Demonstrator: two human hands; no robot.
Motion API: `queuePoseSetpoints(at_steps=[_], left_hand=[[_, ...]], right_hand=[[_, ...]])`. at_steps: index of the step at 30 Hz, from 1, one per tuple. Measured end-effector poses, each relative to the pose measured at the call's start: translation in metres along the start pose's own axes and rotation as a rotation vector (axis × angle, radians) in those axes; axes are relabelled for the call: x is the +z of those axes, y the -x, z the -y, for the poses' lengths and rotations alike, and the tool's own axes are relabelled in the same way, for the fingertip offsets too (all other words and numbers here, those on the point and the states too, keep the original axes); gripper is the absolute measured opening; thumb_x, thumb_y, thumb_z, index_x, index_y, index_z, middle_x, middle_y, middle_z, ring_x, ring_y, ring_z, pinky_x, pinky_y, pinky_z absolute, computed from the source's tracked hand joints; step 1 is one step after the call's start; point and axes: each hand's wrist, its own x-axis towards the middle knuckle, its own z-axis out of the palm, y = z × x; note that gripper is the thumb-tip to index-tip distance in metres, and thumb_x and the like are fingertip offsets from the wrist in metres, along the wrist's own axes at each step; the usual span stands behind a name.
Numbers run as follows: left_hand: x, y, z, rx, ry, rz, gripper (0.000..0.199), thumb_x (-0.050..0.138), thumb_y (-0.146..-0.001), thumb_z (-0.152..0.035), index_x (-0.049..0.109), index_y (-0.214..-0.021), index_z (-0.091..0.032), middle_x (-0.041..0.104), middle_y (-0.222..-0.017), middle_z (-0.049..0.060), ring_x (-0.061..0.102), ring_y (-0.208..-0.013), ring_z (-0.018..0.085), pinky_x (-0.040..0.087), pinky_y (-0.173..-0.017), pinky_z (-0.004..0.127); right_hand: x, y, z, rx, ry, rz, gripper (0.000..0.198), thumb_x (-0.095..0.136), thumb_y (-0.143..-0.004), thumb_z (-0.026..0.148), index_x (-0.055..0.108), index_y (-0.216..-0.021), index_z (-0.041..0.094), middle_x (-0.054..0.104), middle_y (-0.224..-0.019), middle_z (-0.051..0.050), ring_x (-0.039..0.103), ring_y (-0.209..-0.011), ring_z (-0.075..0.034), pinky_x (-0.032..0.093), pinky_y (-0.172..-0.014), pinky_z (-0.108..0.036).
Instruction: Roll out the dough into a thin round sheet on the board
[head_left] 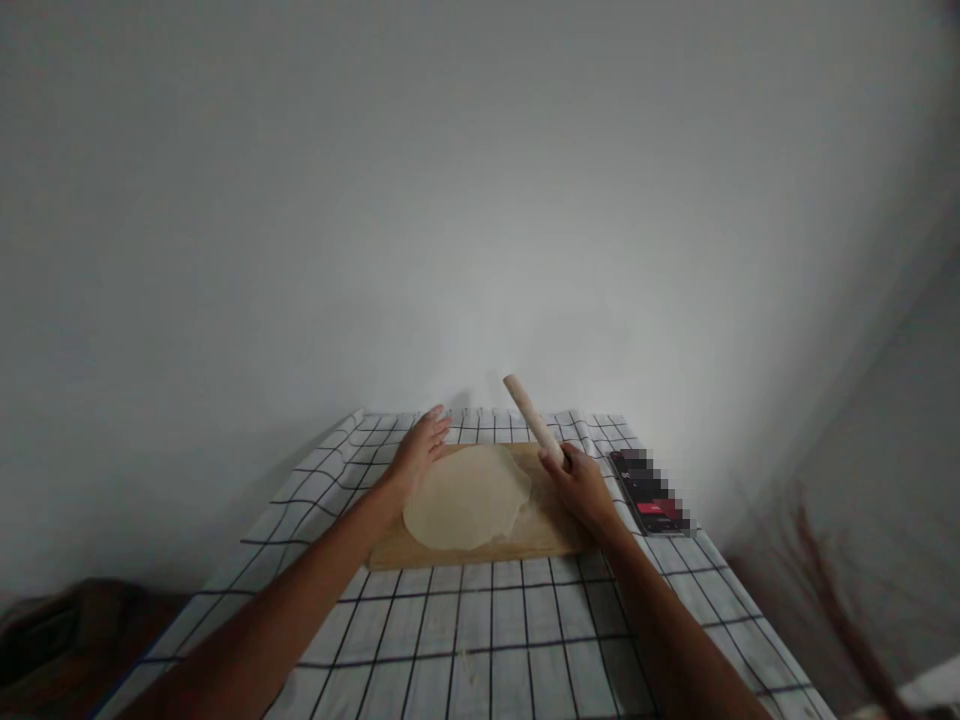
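The left hand [416, 452] reached in from the lower left, fingers extended and pointing up the frame, beside the dough's left edge; whether it touched the dough could not be told. The right hand [579, 485], right of centre, was closed around a rolling pin [534, 412] that slanted toward the upper left. One sheet of dough [466, 500] lay on one wooden board [559, 530], just below the frame's centre. One phone [651, 495], partly pixelated, lay farther right. A checked cloth [487, 620] covered the table, and a pale wall [480, 200] filled the upper frame.
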Motion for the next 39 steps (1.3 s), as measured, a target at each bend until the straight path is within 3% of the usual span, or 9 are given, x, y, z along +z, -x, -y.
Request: queuePoseSetpoints(at_steps=[2,5,11,15,19,22,25,32,39], left_hand=[[-0.012,0.002,-0.005,0.002,0.045,-0.029,0.063,0.051,-0.088,-0.059,0.050,-0.139,-0.022,0.058,-0.139,0.015,0.052,-0.131,0.028,0.043,-0.106,0.046],[-0.017,0.015,-0.017,0.145,-0.040,-0.019,0.054,0.055,-0.087,-0.057,0.061,-0.125,-0.020,0.064,-0.130,0.013,0.056,-0.126,0.028,0.043,-0.105,0.045],[0.008,0.033,-0.049,0.556,-0.395,0.107,0.039,0.042,-0.097,-0.044,0.066,-0.119,-0.022,0.067,-0.124,0.005,0.059,-0.119,0.022,0.042,-0.107,0.037],[0.026,0.028,-0.039,0.710,-0.685,0.185,0.038,0.039,-0.098,-0.039,0.065,-0.122,-0.023,0.061,-0.134,0.006,0.048,-0.132,0.022,0.033,-0.114,0.039],[0.038,0.028,-0.004,0.655,-0.950,0.252,0.042,0.040,-0.097,-0.041,0.059,-0.131,-0.024,0.046,-0.151,0.007,0.033,-0.143,0.029,0.024,-0.117,0.050],[0.045,0.029,0.013,0.616,-1.028,0.157,0.043,0.041,-0.097,-0.044,0.057,-0.132,-0.025,0.046,-0.151,0.009,0.033,-0.143,0.032,0.023,-0.116,0.054],[0.051,0.024,0.014,0.630,-1.065,0.088,0.041,0.040,-0.098,-0.045,0.061,-0.126,-0.025,0.053,-0.144,0.009,0.038,-0.139,0.032,0.026,-0.114,0.054],[0.059,0.001,0.013,0.534,-1.041,0.040,0.037,0.044,-0.095,-0.047,0.066,-0.113,-0.023,0.063,-0.128,0.011,0.050,-0.126,0.032,0.035,-0.106,0.052],[0.057,0.005,0.022,0.594,-0.989,0.048,0.033,0.051,-0.092,-0.040,0.066,-0.114,-0.023,0.064,-0.126,0.013,0.049,-0.127,0.035,0.033,-0.108,0.054]], right_hand=[[-0.001,0.001,0.002,-0.007,0.004,0.005,0.045,0.044,-0.094,0.058,0.064,-0.091,0.018,0.058,-0.067,0.000,0.052,-0.060,-0.014,0.030,-0.053,-0.024],[-0.004,0.002,0.003,-0.027,0.047,0.026,0.047,0.042,-0.095,0.060,0.065,-0.090,0.018,0.057,-0.066,0.001,0.052,-0.060,-0.014,0.030,-0.054,-0.024],[-0.018,0.003,0.012,-0.080,0.326,0.157,0.048,0.052,-0.090,0.062,0.065,-0.074,0.019,0.056,-0.060,0.001,0.046,-0.055,-0.012,0.025,-0.053,-0.025],[-0.026,0.021,0.026,-0.144,0.451,0.274,0.048,0.052,-0.091,0.063,0.069,-0.075,0.021,0.061,-0.062,0.000,0.050,-0.056,-0.012,0.026,-0.054,-0.025],[-0.024,0.044,0.031,-0.202,0.477,0.311,0.046,0.044,-0.096,0.060,0.074,-0.092,0.025,0.069,-0.085,-0.003,0.060,-0.072,-0.015,0.038,-0.063,-0.025],[-0.018,0.047,0.030,-0.224,0.561,0.169,0.039,0.043,-0.100,0.050,0.072,-0.105,0.025,0.067,-0.109,-0.008,0.060,-0.100,-0.021,0.043,-0.084,-0.030],[-0.013,0.035,0.026,-0.224,0.628,0.131,0.036,0.039,-0.102,0.042,0.069,-0.110,0.025,0.065,-0.117,-0.009,0.056,-0.114,-0.023,0.037,-0.101,-0.038],[-0.004,-0.005,0.002,-0.093,0.596,0.174,0.039,0.032,-0.104,0.034,0.064,-0.122,0.021,0.060,-0.133,-0.008,0.054,-0.123,-0.020,0.039,-0.104,-0.035],[-0.006,0.009,0.003,-0.171,0.652,0.225,0.037,0.032,-0.103,0.028,0.063,-0.123,0.022,0.058,-0.137,-0.007,0.046,-0.132,-0.019,0.037,-0.109,-0.037]])
